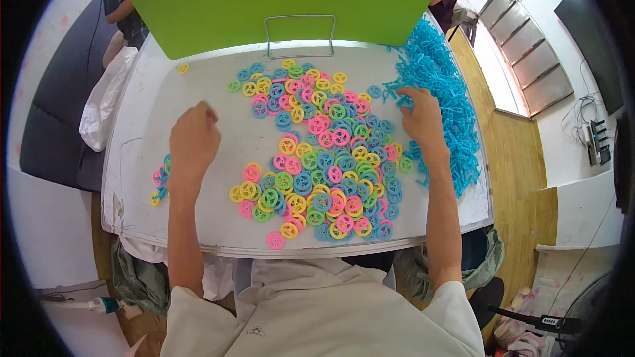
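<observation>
My left hand (195, 135) is above the left part of the white tabletop (149, 109), its fingers curled together and slightly blurred. What they hold, if anything, is hidden. My right hand (423, 118) reaches to the inner edge of a big heap of small blue plastic stick-like pieces (440, 86). Its thumb and forefinger are apart, close to a few loose blue pieces, and I see nothing between them. Between my hands spreads a pile of small plastic spoked wheels (340, 137) in pink, yellow, green and blue.
A green upright panel (278, 0) stands along the far edge, with a bent metal wire frame (300, 36) before it. A small cluster of coloured parts (161, 178) lies beside my left forearm. One yellow wheel (183, 69) sits alone at far left. Other people are partly visible beyond the panel.
</observation>
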### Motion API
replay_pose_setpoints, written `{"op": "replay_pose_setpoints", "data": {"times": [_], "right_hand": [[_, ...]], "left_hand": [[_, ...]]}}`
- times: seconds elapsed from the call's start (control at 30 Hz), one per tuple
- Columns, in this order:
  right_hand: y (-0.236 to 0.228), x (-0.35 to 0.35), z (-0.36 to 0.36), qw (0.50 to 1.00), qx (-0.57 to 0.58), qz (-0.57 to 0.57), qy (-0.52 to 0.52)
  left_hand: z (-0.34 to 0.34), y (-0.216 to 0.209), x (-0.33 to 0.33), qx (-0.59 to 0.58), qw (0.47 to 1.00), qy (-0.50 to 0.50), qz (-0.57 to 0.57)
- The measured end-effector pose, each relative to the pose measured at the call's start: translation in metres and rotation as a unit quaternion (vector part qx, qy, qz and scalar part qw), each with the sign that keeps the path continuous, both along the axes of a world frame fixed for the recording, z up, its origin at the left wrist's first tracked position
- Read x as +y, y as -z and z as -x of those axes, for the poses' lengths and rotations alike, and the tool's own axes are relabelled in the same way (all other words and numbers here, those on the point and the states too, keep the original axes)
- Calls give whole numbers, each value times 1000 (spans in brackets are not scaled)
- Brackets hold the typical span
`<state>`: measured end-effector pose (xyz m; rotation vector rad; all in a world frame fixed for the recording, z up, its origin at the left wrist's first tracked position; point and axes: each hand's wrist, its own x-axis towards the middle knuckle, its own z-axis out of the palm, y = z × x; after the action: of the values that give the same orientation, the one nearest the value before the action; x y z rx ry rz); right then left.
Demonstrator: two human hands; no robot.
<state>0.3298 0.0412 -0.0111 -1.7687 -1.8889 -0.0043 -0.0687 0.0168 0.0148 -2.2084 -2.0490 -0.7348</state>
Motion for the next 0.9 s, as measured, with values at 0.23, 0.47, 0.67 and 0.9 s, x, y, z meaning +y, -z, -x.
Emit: {"op": "replay_pose_setpoints", "data": {"times": [0.23,0.47,0.67,0.9], "right_hand": [[10,4,-15,999,-27,21,21],[-6,-1,-13,989,80,-124,22],[-29,-15,22,886,454,93,-17],[-8,-18,55,657,699,212,-187]], "left_hand": [[11,4,-25,98,990,-98,-12],[-79,15,-5,-196,953,230,3],[-126,46,7,-131,955,266,0],[-123,51,7,-210,946,246,37]]}}
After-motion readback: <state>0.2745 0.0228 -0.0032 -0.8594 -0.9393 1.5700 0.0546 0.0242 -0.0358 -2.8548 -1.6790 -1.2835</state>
